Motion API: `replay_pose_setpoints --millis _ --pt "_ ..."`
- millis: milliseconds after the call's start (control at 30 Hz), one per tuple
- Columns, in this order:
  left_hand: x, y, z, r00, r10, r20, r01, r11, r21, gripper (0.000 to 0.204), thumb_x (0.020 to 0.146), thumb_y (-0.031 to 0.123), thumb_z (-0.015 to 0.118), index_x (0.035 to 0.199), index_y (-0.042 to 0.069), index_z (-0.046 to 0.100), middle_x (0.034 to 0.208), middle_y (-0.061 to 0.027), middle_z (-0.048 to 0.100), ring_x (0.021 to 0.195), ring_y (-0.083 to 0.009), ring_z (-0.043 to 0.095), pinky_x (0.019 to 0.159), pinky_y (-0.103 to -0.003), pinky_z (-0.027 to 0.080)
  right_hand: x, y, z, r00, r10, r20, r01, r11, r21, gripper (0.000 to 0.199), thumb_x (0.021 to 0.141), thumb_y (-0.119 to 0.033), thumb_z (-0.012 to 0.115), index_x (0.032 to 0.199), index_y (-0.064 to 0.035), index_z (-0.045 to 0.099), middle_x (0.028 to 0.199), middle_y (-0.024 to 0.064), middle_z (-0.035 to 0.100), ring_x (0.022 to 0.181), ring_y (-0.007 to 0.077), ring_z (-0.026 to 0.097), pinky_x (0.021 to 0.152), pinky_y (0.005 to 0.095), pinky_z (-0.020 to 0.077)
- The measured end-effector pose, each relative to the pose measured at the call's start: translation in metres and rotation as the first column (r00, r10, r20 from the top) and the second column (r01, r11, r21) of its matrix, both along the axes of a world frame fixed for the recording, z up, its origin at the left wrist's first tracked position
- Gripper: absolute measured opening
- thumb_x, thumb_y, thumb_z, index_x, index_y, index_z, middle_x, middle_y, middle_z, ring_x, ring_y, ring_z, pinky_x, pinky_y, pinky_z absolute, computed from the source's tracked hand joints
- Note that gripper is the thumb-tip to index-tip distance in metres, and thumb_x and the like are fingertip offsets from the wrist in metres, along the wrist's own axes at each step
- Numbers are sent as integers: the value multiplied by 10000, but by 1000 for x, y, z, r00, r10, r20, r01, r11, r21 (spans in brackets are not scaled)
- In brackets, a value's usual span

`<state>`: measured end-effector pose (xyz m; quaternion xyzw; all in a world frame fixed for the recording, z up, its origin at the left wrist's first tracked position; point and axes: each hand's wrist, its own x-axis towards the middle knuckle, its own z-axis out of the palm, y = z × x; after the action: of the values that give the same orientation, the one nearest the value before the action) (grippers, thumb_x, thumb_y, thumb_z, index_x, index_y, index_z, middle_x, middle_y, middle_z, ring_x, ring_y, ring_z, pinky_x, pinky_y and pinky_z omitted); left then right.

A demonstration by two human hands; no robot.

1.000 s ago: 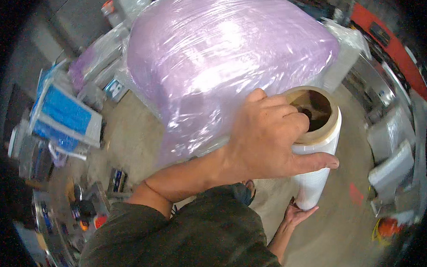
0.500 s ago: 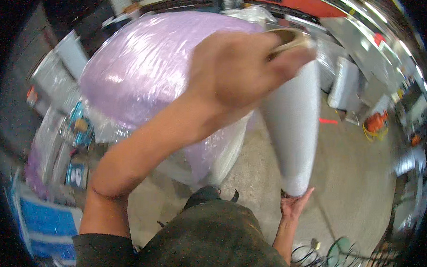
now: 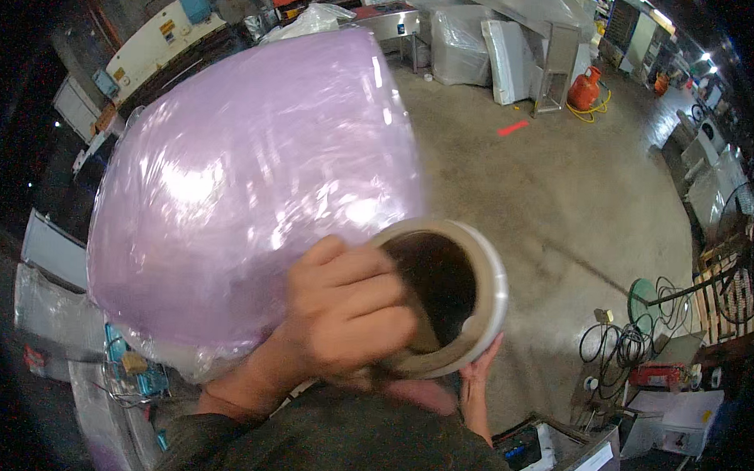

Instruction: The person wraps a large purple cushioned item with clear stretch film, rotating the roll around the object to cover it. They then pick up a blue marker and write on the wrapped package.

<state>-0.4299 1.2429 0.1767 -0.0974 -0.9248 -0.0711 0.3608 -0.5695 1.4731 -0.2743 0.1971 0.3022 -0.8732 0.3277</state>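
At lower centre our left hand [image 3: 349, 318] hooks fingers inside the roll [image 3: 449, 300] core, right hand [image 3: 476, 380] flat beneath; it could slip off, tearing film from the purple bundle [image 3: 246, 189].

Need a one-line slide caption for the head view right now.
Left hand grips the top of a stretch-film roll, right hand supporting below, beside a purple film-wrapped load.
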Motion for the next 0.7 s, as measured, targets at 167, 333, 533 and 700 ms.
replay_pose_setpoints --millis 167,333,533,700 --pt "29 21 7 993 75 -96 -76 997 -12 552 572 578 846 604 156 493 610 -15 489 592 -224 546 535 -362 318 57 17 13 992 -72 104 82 992 -93 801 916 -712 561 1466 -140 454 1482 90 491 1308 318 496 1098 504 440" --pt "70 33 1 957 -17 -289 31 999 43 554 593 540 907 604 137 528 573 -28 503 523 -241 526 517 -372 354 133 57 34 989 -136 -60 131 988 -83 898 856 -762 606 1521 -210 362 1513 75 410 1294 311 429 1082 514 383" --pt "117 11 9 985 101 -137 -74 978 193 473 689 497 882 783 52 751 626 -91 641 567 -226 629 569 -355 484 223 55 48 976 -216 -24 213 973 -91 804 930 -718 543 1511 -191 365 1501 75 426 1291 298 440 1078 497 385" --pt "100 -22 8 998 21 -62 6 910 414 551 756 591 787 951 76 797 728 -137 709 681 -298 704 644 -375 532 254 25 64 973 -227 -31 221 964 -146 747 931 -707 557 1460 -199 413 1494 48 425 1288 259 432 1020 443 386"
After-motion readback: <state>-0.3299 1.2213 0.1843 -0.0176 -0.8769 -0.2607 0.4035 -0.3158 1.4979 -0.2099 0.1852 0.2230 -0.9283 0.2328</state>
